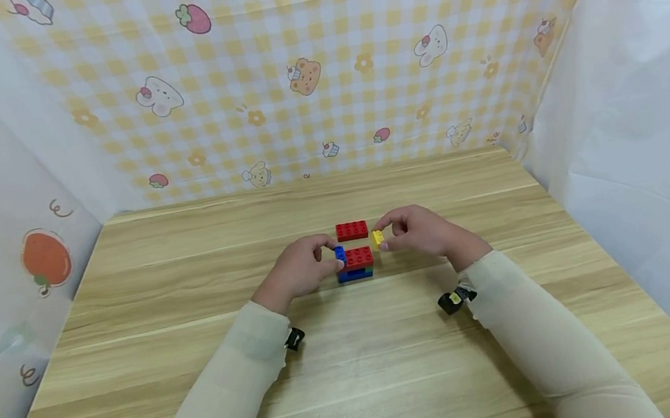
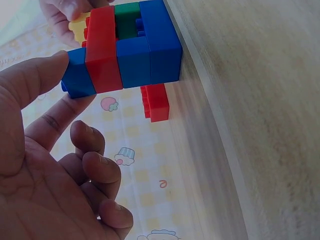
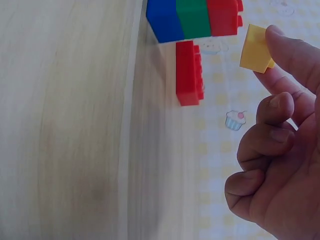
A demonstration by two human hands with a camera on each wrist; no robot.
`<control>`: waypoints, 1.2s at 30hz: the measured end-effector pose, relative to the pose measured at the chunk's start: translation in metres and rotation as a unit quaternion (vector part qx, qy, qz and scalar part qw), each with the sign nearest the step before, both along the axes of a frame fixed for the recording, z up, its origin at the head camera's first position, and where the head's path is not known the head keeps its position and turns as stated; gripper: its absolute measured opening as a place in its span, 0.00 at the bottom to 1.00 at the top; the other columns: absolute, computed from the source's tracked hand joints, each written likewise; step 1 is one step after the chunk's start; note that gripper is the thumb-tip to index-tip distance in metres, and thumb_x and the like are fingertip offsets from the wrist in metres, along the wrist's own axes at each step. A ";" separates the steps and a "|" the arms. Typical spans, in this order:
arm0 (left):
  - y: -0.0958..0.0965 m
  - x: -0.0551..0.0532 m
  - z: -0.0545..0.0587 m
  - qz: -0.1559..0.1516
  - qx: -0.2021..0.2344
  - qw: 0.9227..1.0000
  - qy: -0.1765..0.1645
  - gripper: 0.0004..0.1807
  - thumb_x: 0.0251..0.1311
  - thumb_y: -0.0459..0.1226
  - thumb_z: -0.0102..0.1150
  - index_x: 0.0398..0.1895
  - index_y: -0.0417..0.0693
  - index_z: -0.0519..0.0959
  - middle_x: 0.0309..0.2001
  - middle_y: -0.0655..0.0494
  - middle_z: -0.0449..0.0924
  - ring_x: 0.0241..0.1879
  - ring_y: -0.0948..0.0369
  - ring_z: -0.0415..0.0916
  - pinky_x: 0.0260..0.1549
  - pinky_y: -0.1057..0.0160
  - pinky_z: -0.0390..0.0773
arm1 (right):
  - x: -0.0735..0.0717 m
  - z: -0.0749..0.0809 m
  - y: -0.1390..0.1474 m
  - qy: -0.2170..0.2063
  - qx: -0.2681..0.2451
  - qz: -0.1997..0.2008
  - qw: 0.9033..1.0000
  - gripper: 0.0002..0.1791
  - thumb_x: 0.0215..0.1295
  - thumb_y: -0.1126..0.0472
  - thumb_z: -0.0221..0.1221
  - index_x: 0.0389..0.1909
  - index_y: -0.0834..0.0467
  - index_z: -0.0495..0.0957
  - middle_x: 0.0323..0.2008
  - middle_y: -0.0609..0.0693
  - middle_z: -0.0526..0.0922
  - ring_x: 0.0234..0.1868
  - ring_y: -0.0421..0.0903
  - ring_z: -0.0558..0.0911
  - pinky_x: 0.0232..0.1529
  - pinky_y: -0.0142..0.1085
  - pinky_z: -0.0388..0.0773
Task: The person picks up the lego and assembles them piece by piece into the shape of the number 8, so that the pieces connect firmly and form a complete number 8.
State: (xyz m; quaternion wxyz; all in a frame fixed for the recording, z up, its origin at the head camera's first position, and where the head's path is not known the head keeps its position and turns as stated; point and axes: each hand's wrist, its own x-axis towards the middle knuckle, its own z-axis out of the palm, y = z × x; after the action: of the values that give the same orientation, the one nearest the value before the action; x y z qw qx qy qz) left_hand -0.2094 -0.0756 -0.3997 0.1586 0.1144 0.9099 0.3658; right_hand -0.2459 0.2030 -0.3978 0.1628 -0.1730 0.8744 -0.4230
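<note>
Two hands meet over one small brick stack [image 1: 355, 266] near the middle of the counter [image 1: 203, 364]. Our left hand [image 1: 298, 269] has its grip narrow, thumb and forefinger pinching a small blue brick [image 2: 77, 72] at the stack's left end; we judge the pinch serves to seat that piece and steady the whole build. Our right hand [image 1: 419, 230] pinches a small yellow brick [image 1: 378, 238] between thumb and fingertip, held just off the stack's right end and apart from it in the right wrist view, likely kept high so its underside can be lined up. The other fingers of both hands curl loosely out of the way.

Seen closely, the stack is layered: blue at the base touching the counter, green in the middle, a studded red plate on top. A loose red brick [image 1: 352, 230] lies flat just behind it, untouched.
</note>
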 end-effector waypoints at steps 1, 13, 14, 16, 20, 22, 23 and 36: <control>0.000 0.000 0.000 0.000 0.000 1.000 0.000 0.18 0.69 0.47 0.67 0.59 0.56 0.82 0.37 0.51 0.73 0.31 0.55 0.70 0.27 0.60 0.69 | 0.001 0.001 -0.001 0.001 -0.003 0.002 1.000 0.19 0.67 0.59 0.72 0.57 0.57 0.85 0.23 0.47 0.69 0.22 0.45 0.65 0.25 0.36 0.65; 0.001 -0.001 0.000 0.001 -0.002 1.000 -0.006 0.18 0.68 0.47 0.68 0.59 0.56 0.82 0.37 0.50 0.74 0.31 0.54 0.72 0.26 0.60 0.69 | 0.008 0.002 -0.009 0.025 -0.005 0.031 0.999 0.17 0.67 0.62 0.71 0.56 0.58 0.86 0.21 0.46 0.68 0.22 0.45 0.66 0.27 0.34 0.66; 0.001 -0.001 0.000 0.000 -0.002 1.000 -0.005 0.18 0.68 0.47 0.68 0.59 0.56 0.82 0.37 0.50 0.74 0.31 0.54 0.72 0.26 0.60 0.69 | 0.009 0.002 -0.010 0.026 -0.004 0.031 0.999 0.17 0.67 0.62 0.71 0.56 0.58 0.86 0.21 0.46 0.68 0.22 0.45 0.66 0.27 0.34 0.66; 0.001 -0.001 0.000 -0.001 -0.003 1.000 -0.003 0.18 0.68 0.48 0.68 0.59 0.56 0.82 0.37 0.50 0.74 0.31 0.54 0.72 0.26 0.60 0.69 | 0.010 0.003 -0.011 0.028 -0.004 0.034 0.999 0.16 0.68 0.62 0.71 0.55 0.58 0.86 0.21 0.46 0.68 0.22 0.45 0.66 0.27 0.35 0.66; 0.001 -0.001 0.000 -0.002 -0.003 1.000 -0.002 0.18 0.69 0.48 0.67 0.59 0.56 0.82 0.38 0.50 0.74 0.31 0.54 0.72 0.27 0.60 0.69 | 0.010 0.003 -0.013 0.030 -0.006 0.039 0.999 0.17 0.67 0.62 0.71 0.55 0.60 0.86 0.20 0.46 0.67 0.22 0.44 0.66 0.29 0.35 0.67; 0.001 -0.001 0.000 -0.003 -0.002 1.000 -0.003 0.18 0.69 0.48 0.67 0.59 0.56 0.82 0.38 0.50 0.74 0.32 0.54 0.72 0.27 0.60 0.69 | 0.010 0.003 -0.014 0.033 -0.006 0.042 0.999 0.17 0.66 0.62 0.72 0.54 0.60 0.86 0.20 0.46 0.67 0.22 0.44 0.66 0.30 0.35 0.67; 0.001 -0.001 0.000 -0.003 -0.002 1.000 -0.003 0.18 0.69 0.48 0.67 0.59 0.56 0.82 0.38 0.50 0.74 0.32 0.54 0.72 0.27 0.60 0.69 | 0.010 0.003 -0.015 0.034 -0.006 0.042 0.999 0.16 0.66 0.62 0.72 0.54 0.60 0.86 0.20 0.45 0.67 0.22 0.43 0.66 0.30 0.35 0.67; 0.000 0.000 0.004 -0.004 -0.005 1.000 -0.009 0.20 0.70 0.48 0.66 0.61 0.56 0.82 0.39 0.49 0.74 0.33 0.53 0.72 0.28 0.59 0.70 | 0.012 0.002 -0.022 0.047 0.012 0.039 0.998 0.14 0.66 0.61 0.72 0.51 0.58 0.86 0.20 0.45 0.67 0.22 0.44 0.66 0.29 0.35 0.67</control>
State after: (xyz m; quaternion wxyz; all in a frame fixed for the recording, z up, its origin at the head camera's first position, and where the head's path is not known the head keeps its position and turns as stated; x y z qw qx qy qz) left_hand -0.2090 -0.0752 -0.3954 0.1688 0.1143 0.9098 0.3616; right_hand -0.2336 0.1806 -0.3954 0.1401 -0.2250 0.8787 -0.3970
